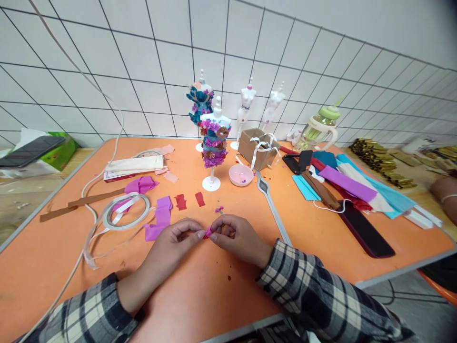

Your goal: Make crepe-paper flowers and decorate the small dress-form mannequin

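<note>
My left hand [174, 243] and my right hand [233, 238] meet over the orange table [221, 286], both pinching a tiny pink paper piece [208, 232] between fingertips. Just beyond lie purple crepe strips [160, 220], two red paper scraps [190, 200] and a small pink bit [219, 209]. Behind them stands a small mannequin [213, 143] on a white stand, covered in purple, pink and brown paper flowers. A second decorated mannequin [200, 102] is behind it.
A tape roll [125, 216] and brown strips lie left. A pink bowl [241, 175], cardboard box [257, 147], two bare mannequins [259, 107], a green-lidded bottle [317, 128], coloured paper sheets [350, 186] and a dark phone [366, 233] sit right. Another person's arm [444, 193] shows far right.
</note>
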Motion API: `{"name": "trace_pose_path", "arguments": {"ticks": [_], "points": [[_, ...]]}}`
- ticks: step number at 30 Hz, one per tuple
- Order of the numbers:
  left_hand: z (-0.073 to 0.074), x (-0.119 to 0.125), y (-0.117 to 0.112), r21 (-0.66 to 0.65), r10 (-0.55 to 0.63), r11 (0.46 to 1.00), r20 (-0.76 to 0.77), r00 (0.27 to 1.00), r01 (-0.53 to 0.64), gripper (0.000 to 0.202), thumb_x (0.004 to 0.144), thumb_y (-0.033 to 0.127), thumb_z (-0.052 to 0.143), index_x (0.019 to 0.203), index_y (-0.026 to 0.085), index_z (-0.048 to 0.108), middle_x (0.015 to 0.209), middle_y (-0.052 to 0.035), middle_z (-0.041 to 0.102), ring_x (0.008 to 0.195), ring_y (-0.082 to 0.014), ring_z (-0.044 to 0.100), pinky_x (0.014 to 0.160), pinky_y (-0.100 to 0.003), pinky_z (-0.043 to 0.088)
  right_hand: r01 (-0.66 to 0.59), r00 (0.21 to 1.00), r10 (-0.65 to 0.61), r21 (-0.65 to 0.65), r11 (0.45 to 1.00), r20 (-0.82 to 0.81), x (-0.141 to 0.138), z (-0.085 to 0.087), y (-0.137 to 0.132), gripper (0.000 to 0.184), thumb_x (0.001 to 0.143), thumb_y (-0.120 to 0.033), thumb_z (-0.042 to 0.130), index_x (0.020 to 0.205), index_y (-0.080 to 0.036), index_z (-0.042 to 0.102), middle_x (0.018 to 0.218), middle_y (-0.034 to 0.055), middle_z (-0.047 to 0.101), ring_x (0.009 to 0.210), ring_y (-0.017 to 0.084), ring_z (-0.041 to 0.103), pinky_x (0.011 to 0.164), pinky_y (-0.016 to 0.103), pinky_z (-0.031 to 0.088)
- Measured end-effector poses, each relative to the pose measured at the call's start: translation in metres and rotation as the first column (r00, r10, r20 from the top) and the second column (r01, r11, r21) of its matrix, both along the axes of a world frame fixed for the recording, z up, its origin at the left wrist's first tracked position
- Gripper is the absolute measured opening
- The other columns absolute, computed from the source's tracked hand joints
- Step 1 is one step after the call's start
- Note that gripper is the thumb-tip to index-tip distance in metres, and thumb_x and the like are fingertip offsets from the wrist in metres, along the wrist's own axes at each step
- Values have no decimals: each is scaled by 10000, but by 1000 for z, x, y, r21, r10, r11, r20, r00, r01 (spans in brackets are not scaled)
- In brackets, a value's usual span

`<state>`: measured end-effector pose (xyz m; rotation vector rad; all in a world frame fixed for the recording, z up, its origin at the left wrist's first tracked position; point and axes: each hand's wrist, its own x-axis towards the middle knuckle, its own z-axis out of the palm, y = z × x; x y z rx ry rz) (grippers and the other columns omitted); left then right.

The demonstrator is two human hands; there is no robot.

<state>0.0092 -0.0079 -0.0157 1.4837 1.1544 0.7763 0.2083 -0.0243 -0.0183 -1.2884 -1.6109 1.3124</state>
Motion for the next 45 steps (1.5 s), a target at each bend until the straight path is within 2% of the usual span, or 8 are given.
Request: {"name": "trace_pose_path", "arguments": {"ticks": [8,13,17,24,31,36,42,45], "points": [[-3,2,0,-7,38,999,45,998,-37,152,752,357,701,734,206,711,755,0,693,760,-191,626,747,-279,481,20,999,-23,-114,993,-27,-7,-6,1,217,776,-369,670,782,-152,673,553,-61,451,501,68,335,476,217,254],[-2,2,-1,-4,48,999,32,998,-47,147,744,352,708,728,207,722,760,-7,704,778,-200,635,762,-287,489,16,999,-14,-67,998,31,-6,-4,1,184,781,-343,659,797,-160,667,597,-50,493,535,72,377,511,213,293],[-2,1,-1,42,34,999,1,999,-34,148,757,350,695,728,208,722,778,-14,710,778,-197,645,754,-286,498,16,997,-18,-34,999,-70,-4,-3,1,217,796,-352,634,883,-158,675,758,-13,589,615,89,446,557,219,346],[4,2,-1,137,67,989,-36,997,-62,150,745,349,681,701,209,710,756,-22,714,743,-201,656,709,-286,523,52,998,-55,-77,996,-39,-5,-7,2,205,787,-355,655,760,-152,650,550,-58,435,516,82,340,487,230,253],[2,-1,0,114,43,993,-54,998,-36,169,772,369,678,741,211,727,760,-26,736,759,-214,663,737,-299,533,41,998,-43,-31,999,-56,-3,-2,1,156,800,-292,657,897,-171,677,758,-29,578,562,65,394,525,208,307],[1,0,-1,100,4,995,-65,998,2,196,782,386,675,721,207,726,765,-32,740,771,-223,672,740,-304,532,34,999,-33,-48,998,6,-6,-1,1,171,773,-325,700,794,-157,672,559,-66,473,517,69,368,512,211,298],[4,2,-1,45,-4,999,-79,997,7,311,823,454,632,992,221,752,1025,-72,777,980,-266,687,886,-361,524,25,995,-37,-130,991,-87,-3,-6,4,229,778,-375,686,792,-147,675,583,-59,471,527,74,351,505,221,281],[4,3,0,87,-31,996,-90,995,39,251,787,427,660,864,205,749,892,-69,766,865,-249,693,792,-337,544,37,987,-53,-107,994,-149,-1,-12,6,275,772,-407,700,840,-140,706,659,-27,557,587,92,425,564,231,341]]}}
